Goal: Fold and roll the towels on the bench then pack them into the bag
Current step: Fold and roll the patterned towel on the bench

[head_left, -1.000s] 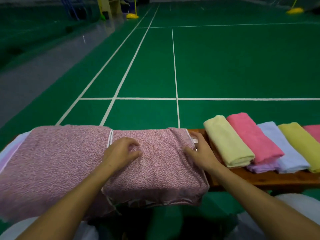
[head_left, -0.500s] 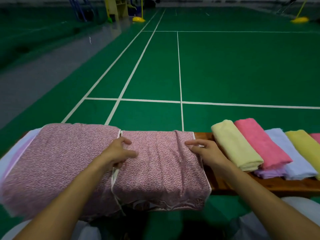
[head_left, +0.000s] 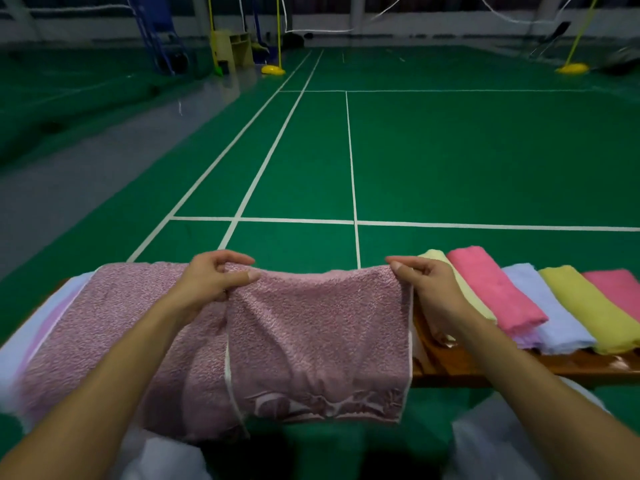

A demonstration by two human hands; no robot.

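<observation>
A large mauve speckled towel (head_left: 322, 337) lies over the wooden bench (head_left: 485, 367), its patterned end hanging off the near edge. My left hand (head_left: 211, 284) pinches the far edge of the towel's upper layer, and my right hand (head_left: 427, 289) pinches the same edge at its right corner. That edge is lifted off the bench between the two hands. Several rolled towels lie side by side on the bench to the right: pale yellow (head_left: 436, 258), pink (head_left: 495, 287), light blue (head_left: 550, 313), yellow (head_left: 588, 306) and another pink (head_left: 620, 289). No bag is in view.
A pale lilac and white cloth (head_left: 45, 320) shows under the mauve towel at the bench's left end. Beyond the bench spreads a green court floor (head_left: 450, 161) with white lines. Yellow post bases (head_left: 273, 69) and a blue frame stand far back.
Both hands went from resting on top of the folded towel to its far edge, pinched it and raised it. The camera tilted up, showing more of the court.
</observation>
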